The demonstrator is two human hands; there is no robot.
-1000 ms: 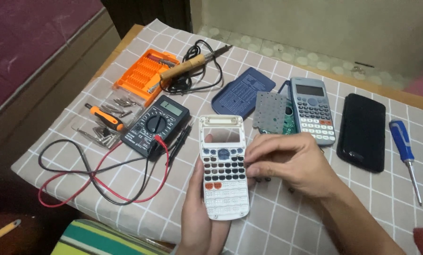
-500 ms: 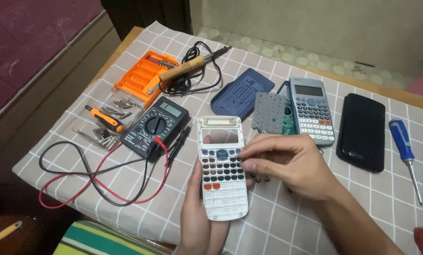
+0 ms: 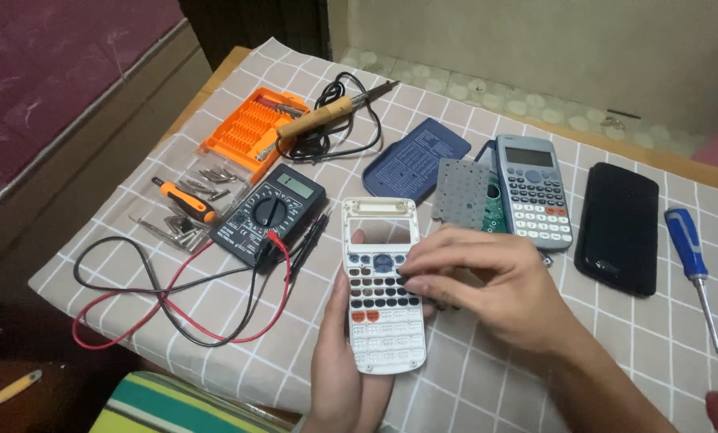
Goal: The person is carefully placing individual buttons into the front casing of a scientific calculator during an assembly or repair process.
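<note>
Right now the left hand (image 3: 339, 377) holds a white calculator front (image 3: 380, 285) from below, low in the middle of the frame, its grip closed around the bottom end. The screen window is an open hole, and a finger shows through it. The right hand (image 3: 487, 285) rests on the keys at the right edge. Its fingertips (image 3: 411, 277) are close together, but whether they pinch anything cannot be told.

The calculator looks taken apart already. A grey key mat (image 3: 461, 192) lies over a green board (image 3: 495, 204) just above the hands, and a dark blue back cover (image 3: 415, 160) lies to their left. Many key holes in the lower part of the front look empty, so filling and closing it seems still to be done.

A whole grey calculator (image 3: 533, 191) lies beside the board, with a flat black case (image 3: 619, 227) and a blue screwdriver (image 3: 691, 265) further right. At the upper left sit an orange bit box (image 3: 250, 128), a soldering iron (image 3: 327, 116), and a black meter (image 3: 269, 212) with red and black wires (image 3: 166, 297). The dark blue back cover has a block of small pale print on it. The table (image 3: 655, 337) wears a grey checked cloth.
</note>
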